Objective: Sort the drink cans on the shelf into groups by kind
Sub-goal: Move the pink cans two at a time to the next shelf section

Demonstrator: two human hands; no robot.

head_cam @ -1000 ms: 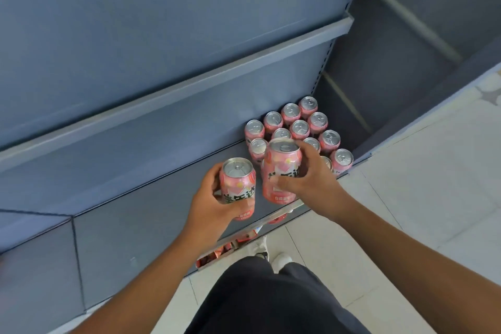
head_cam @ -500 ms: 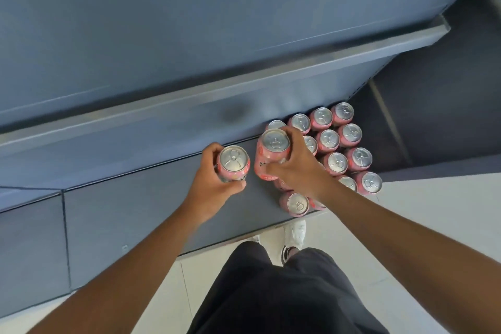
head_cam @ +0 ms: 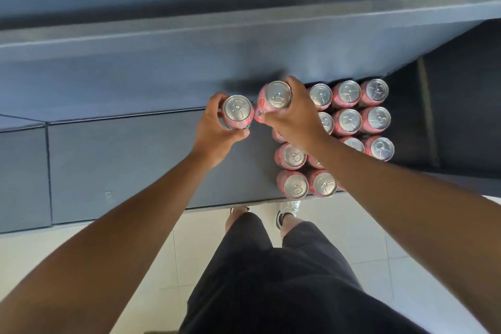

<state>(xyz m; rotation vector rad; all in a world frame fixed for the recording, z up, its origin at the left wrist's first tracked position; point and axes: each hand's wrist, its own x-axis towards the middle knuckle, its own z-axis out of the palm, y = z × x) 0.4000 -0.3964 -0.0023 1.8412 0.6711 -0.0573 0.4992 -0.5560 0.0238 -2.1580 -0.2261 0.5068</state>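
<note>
Pink aluminium drink cans (head_cam: 349,119) with silver pull-tab lids stand in tight rows on the right part of the grey-blue painted metal shelf (head_cam: 130,165), seen from above in the head view. Your left hand (head_cam: 217,133) curls fingers and thumb round one pink round can (head_cam: 238,109), just left of the block. Your right hand (head_cam: 295,119) grips a second pink can (head_cam: 278,95) near its top, a little tilted, beside the back row. Whether either can touches the shelf, I cannot tell.

The risks, as I judge them: the thin smooth walls can slip in your fingers, and the tilted can, set down so, may tip and knock its packed neighbours. Your right forearm crosses over the front cans and could push them off the edge to the pale tiled floor (head_cam: 406,238). The shelf looks flat and hard, so cans may slide on it
</note>
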